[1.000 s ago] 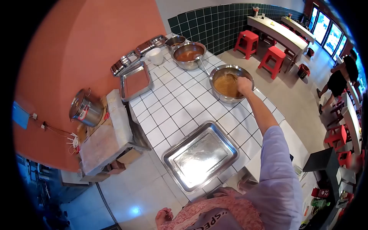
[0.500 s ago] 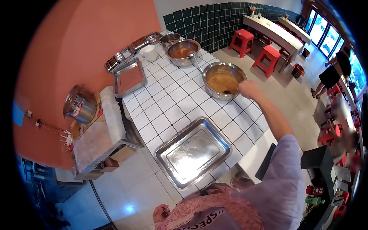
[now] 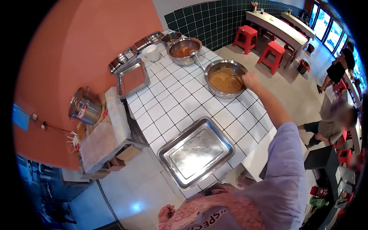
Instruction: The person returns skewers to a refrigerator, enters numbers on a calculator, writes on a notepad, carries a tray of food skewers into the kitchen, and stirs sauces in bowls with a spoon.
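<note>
My right hand [image 3: 251, 81] is closed around a dark, slim utensil [image 3: 238, 79] at the right rim of a steel bowl [image 3: 224, 93]. The utensil's lower end dips into brown sauce [image 3: 224, 79] in that bowl; its exact kind is hard to make out. Low in the view, my left hand [image 3: 166, 212] hangs beside the pink patterned apron [image 3: 184, 216], fingers curled and nothing visible in them. A shiny steel tray [image 3: 196, 152] lies on the white tiled table [image 3: 172, 103] in front of me.
Behind are a steel bowl of reddish sauce [image 3: 185, 51] with a ladle [image 3: 197, 59], a smaller steel bowl [image 3: 171, 37] and a white cup [image 3: 151, 53]. Another tray [image 3: 132, 78] lies left. A big pot [image 3: 85, 106] stands on a side table. At right are red stools [image 3: 271, 56] and people.
My right hand has shifted slightly, and the utensil has moved from the sauce's near side to the bowl's right side. At right, a person in a light top has come into clearer view.
</note>
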A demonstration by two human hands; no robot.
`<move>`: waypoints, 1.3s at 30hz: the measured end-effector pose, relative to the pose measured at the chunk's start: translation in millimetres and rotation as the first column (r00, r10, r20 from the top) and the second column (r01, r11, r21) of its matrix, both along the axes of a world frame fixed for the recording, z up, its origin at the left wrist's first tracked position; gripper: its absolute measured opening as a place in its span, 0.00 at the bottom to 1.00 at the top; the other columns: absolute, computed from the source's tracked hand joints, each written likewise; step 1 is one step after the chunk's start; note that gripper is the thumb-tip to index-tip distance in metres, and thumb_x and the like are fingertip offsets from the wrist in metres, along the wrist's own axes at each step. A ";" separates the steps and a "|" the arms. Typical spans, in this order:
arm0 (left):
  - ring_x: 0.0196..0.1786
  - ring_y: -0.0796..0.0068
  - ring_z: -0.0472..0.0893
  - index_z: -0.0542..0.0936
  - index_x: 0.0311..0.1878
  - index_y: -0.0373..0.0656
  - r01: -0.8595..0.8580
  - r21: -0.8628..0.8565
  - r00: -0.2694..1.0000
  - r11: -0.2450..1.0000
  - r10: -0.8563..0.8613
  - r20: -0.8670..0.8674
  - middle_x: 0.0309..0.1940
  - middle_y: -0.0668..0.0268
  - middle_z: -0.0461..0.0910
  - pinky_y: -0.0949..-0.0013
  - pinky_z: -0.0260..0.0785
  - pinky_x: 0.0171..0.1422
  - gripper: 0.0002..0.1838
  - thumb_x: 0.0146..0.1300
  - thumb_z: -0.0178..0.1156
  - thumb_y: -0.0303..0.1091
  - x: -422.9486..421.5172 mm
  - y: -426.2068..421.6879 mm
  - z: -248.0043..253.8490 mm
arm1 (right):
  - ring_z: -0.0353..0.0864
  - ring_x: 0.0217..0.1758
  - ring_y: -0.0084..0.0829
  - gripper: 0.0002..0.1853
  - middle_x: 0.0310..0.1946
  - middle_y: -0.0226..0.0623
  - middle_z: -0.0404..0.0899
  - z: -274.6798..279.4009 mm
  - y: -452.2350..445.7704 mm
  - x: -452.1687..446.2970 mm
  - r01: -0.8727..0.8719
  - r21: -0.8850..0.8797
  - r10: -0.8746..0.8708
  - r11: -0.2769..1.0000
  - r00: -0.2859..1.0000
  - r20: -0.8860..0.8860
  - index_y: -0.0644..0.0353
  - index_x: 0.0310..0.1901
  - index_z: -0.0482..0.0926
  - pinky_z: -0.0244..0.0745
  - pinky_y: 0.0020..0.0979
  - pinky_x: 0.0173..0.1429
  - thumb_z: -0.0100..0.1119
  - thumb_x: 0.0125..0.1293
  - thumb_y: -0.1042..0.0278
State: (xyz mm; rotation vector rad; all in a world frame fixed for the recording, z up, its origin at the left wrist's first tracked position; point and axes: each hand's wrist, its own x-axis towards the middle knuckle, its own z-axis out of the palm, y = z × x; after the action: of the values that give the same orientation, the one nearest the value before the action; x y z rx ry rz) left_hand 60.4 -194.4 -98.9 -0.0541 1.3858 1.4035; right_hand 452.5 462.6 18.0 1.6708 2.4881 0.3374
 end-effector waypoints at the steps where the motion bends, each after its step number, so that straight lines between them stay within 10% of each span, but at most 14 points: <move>1: 0.36 0.65 0.78 0.74 0.47 0.36 -0.008 0.018 1.000 1.000 0.008 0.028 0.41 0.55 0.79 0.63 0.74 0.44 0.14 0.65 0.56 0.37 -2.2 -5.5 -10.9 | 0.81 0.39 0.42 0.09 0.35 0.45 0.81 11.5 -12.2 -2.9 0.018 -0.021 -0.018 1.000 1.000 -0.005 0.59 0.34 0.82 0.75 0.40 0.44 0.53 0.56 0.68; 11: 0.36 0.65 0.78 0.74 0.47 0.36 -0.022 -0.024 0.999 0.999 0.023 0.037 0.39 0.54 0.79 0.64 0.73 0.43 0.12 0.65 0.55 0.33 9.7 25.5 19.6 | 0.82 0.39 0.46 0.12 0.32 0.52 0.81 11.0 8.2 -4.4 0.210 -0.279 -0.335 0.937 0.766 -0.548 0.67 0.36 0.81 0.76 0.42 0.43 0.50 0.56 0.71; 18: 0.40 0.65 0.79 0.74 0.48 0.36 0.005 -0.018 1.000 1.000 -0.005 0.001 0.41 0.54 0.79 0.61 0.73 0.47 0.13 0.65 0.55 0.35 9.0 11.9 16.9 | 0.82 0.38 0.46 0.10 0.33 0.52 0.81 -12.5 5.3 -45.9 0.322 0.011 -0.278 0.947 0.833 -0.478 0.63 0.31 0.82 0.77 0.43 0.43 0.54 0.54 0.68; 25: 0.38 0.65 0.78 0.74 0.48 0.37 0.003 0.020 1.000 1.000 -0.003 -0.007 0.41 0.55 0.79 0.61 0.74 0.47 0.15 0.66 0.55 0.38 14.7 0.4 9.8 | 0.81 0.40 0.44 0.11 0.34 0.46 0.80 -1.9 -42.6 -41.5 -0.177 0.015 0.173 0.984 0.938 -0.300 0.57 0.37 0.81 0.76 0.42 0.43 0.52 0.52 0.72; 39: 0.37 0.66 0.78 0.74 0.47 0.37 0.000 0.021 1.000 1.000 -0.001 0.021 0.40 0.55 0.79 0.62 0.74 0.46 0.15 0.63 0.58 0.38 15.0 13.6 24.0 | 0.79 0.43 0.42 0.10 0.40 0.45 0.77 -4.5 -8.9 -31.6 -0.086 0.114 0.102 0.990 0.985 -0.141 0.58 0.38 0.80 0.76 0.39 0.43 0.51 0.56 0.71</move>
State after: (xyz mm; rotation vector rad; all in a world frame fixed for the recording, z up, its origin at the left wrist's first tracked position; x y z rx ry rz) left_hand 75.4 -180.8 -74.9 -0.0550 1.3539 1.4129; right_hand 420.9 453.6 13.5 1.6773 2.7083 0.3776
